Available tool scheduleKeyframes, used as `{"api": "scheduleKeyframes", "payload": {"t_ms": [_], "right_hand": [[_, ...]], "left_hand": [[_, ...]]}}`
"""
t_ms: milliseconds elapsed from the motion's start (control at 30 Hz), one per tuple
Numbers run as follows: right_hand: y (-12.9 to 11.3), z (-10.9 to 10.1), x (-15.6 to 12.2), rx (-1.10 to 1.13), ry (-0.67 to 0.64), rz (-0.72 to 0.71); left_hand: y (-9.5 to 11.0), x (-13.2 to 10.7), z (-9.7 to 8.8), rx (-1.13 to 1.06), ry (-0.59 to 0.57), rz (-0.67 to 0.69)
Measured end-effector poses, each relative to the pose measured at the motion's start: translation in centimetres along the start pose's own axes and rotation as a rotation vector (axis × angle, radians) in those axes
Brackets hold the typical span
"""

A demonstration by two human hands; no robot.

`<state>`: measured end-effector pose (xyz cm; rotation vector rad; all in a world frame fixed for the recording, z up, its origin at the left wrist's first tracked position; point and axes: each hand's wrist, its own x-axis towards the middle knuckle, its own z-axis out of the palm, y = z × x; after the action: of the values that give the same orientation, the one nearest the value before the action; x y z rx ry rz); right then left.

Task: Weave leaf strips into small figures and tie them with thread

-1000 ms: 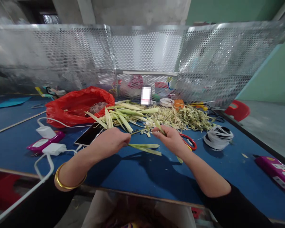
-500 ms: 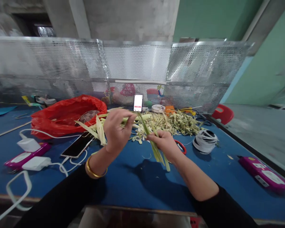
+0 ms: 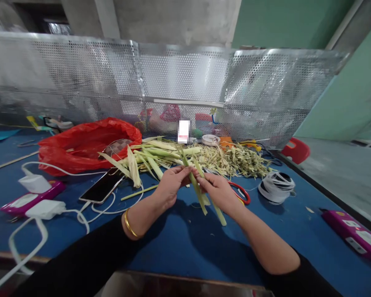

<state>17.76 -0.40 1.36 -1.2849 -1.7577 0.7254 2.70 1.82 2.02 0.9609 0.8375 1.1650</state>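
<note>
My left hand (image 3: pixel 170 185), with a gold bangle at the wrist, is closed with thumb and fingertips pinching pale green corn husk strips (image 3: pixel 199 196). Close against it on the right, my right hand (image 3: pixel 218 190) pinches the same strips. Their lower ends hang apart above the blue table, and narrow tips stick up above the fingers. Behind the hands lies a heap of longer green husks (image 3: pixel 156 154), with shredded dry husk pieces (image 3: pixel 214 159) to its right. Red-handled scissors (image 3: pixel 243 194) lie just beyond my right hand, partly hidden by it.
An open red plastic bag (image 3: pixel 58 154) stands back left. In front of it lie a dark phone (image 3: pixel 102 187), white chargers (image 3: pixel 46 208) and cables. A spool of white cord (image 3: pixel 276 187) and a purple device (image 3: pixel 355 235) are on the right. Perforated metal panels (image 3: pixel 185 74) close off the back.
My left hand has come down and right from above the husk heap to meet my right hand at the strips. A loose green strip now shows on the table to the left.
</note>
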Motion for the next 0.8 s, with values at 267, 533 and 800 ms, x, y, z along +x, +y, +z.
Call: {"api": "scheduleKeyframes", "payload": {"t_ms": [267,533,800], "right_hand": [[-0.7,-1.9,-0.3,0.081,0.344,-0.027],[-1.2,-0.2,-0.9,-0.152,0.286,-0.253],[-1.2,0.1,-0.7,-0.166,0.308,-0.19]], "left_hand": [[0.6,-0.6,0.2,0.182,-0.011,0.098],[-0.1,-0.9,0.8,0.266,-0.098,0.205],[-0.1,-1.3,1.2,0.191,-0.076,0.176]]}}
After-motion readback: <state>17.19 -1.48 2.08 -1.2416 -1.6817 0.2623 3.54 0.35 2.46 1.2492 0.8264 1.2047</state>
